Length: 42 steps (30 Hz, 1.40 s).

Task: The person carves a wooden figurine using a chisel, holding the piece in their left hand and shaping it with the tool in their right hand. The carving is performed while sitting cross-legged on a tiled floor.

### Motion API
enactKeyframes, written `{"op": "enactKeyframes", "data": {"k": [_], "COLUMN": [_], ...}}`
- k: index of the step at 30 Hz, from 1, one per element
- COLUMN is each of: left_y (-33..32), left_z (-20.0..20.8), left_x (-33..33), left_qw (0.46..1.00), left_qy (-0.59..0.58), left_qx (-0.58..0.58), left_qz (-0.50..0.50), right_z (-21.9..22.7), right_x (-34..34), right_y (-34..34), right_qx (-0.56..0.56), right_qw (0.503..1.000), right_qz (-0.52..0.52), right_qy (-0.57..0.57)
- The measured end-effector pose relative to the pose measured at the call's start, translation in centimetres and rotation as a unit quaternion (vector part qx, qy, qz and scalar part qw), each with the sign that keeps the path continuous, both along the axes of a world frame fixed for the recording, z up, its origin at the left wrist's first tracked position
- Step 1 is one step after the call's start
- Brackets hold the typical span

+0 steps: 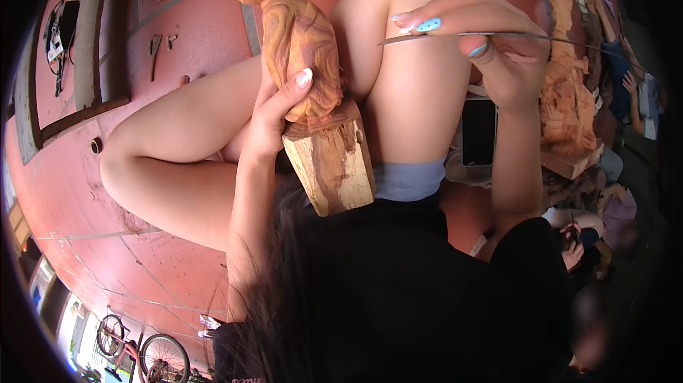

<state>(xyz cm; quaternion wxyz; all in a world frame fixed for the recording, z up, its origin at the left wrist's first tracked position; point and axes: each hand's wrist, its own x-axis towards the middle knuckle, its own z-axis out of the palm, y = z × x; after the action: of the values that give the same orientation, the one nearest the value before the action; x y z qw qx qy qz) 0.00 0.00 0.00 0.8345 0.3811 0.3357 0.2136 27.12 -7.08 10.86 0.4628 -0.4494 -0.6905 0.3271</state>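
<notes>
A carved wooden figure (302, 49) with swirling brown grain stands tilted over my lap, its rough block base (331, 162) toward my body. My left hand (274, 116) is wrapped round the figure's lower part, thumb across its front. Up at the right, my right hand (501, 41) pinches a long, thin metal file (455, 34) between thumb and fingers. The file's pointed end reaches left over my raised knee, apart from the figure. The palm hides some of the file, and its far end runs out to the right.
A second, larger wood carving (569, 98) stands right of my right forearm, near a dark phone (478, 133). People sit farther right. Small tools (155, 56) lie on the red tiled floor (163, 41) at left, by a wooden frame (89, 41). A bicycle (142, 354) stands lower left.
</notes>
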Motion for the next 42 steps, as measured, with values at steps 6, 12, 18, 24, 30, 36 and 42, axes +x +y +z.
{"op": "enactKeyframes", "data": {"k": [6,12,18,24,30,36,42], "left_y": [1.0,0.9,0.3,0.1,-0.2,-0.8,-0.2], "left_z": [1.7,1.0,1.5,1.5,0.2,-0.7,0.0], "left_x": [-0.2,-0.4,-0.3,-0.2,-0.4,-0.4,-0.8], "left_qw": [0.998,0.998,0.997,0.999,0.996,0.995,0.997], "left_qy": [-0.027,-0.039,-0.017,-0.032,-0.064,-0.034,-0.031], "left_qx": [-0.024,0.000,-0.074,-0.025,-0.058,-0.075,-0.075], "left_qz": [-0.042,-0.045,-0.013,-0.008,0.002,0.062,0.014], "right_z": [-2.7,-2.9,-1.8,-1.7,-3.6,-3.2,-2.6], "right_x": [-3.1,-5.8,-6.6,-6.6,-7.7,-10.2,-8.9], "right_y": [-1.4,-2.7,-2.6,-2.1,-1.4,-4.7,-3.1], "right_qx": [0.041,0.009,0.033,0.060,0.114,0.066,0.095], "right_qw": [0.987,0.992,0.989,0.985,0.976,0.986,0.977], "right_qz": [-0.138,-0.117,-0.147,-0.146,-0.148,-0.133,-0.154], "right_qy": [0.076,0.048,0.006,-0.074,-0.113,-0.081,-0.108]}}
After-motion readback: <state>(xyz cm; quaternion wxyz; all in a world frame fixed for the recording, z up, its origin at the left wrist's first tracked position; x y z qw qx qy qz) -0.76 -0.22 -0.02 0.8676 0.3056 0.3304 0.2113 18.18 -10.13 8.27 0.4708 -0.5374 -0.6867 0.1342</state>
